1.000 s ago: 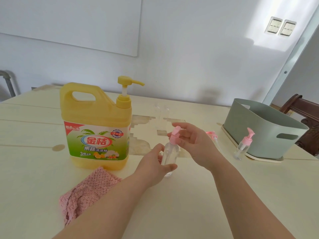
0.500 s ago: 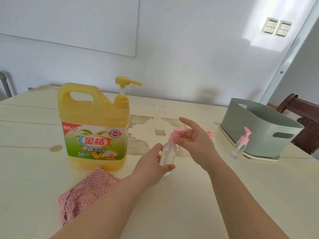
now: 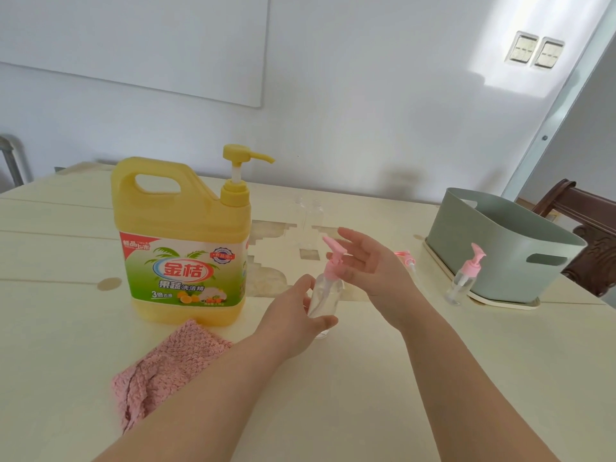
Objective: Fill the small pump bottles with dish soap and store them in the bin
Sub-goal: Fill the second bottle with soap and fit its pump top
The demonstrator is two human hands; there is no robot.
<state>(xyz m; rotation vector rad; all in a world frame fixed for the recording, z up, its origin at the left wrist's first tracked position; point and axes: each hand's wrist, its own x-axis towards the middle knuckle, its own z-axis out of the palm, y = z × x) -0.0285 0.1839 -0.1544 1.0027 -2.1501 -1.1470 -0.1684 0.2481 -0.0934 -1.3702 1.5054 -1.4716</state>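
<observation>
Your left hand (image 3: 293, 316) curls round the body of the small clear pump bottle (image 3: 325, 300) and holds it upright, near the right side of the yellow dish soap jug (image 3: 181, 241). Your right hand (image 3: 373, 266) is spread with fingers straight, right beside the bottle's pink pump head (image 3: 334, 258); you cannot tell whether they touch it. A second pump bottle (image 3: 461, 281) stands just beside the near wall of the green bin (image 3: 500, 248), a loose pink pump (image 3: 404, 256) lies behind your right hand, and a pink cloth (image 3: 166, 365) lies on the table (image 3: 400, 378) in front of the jug
</observation>
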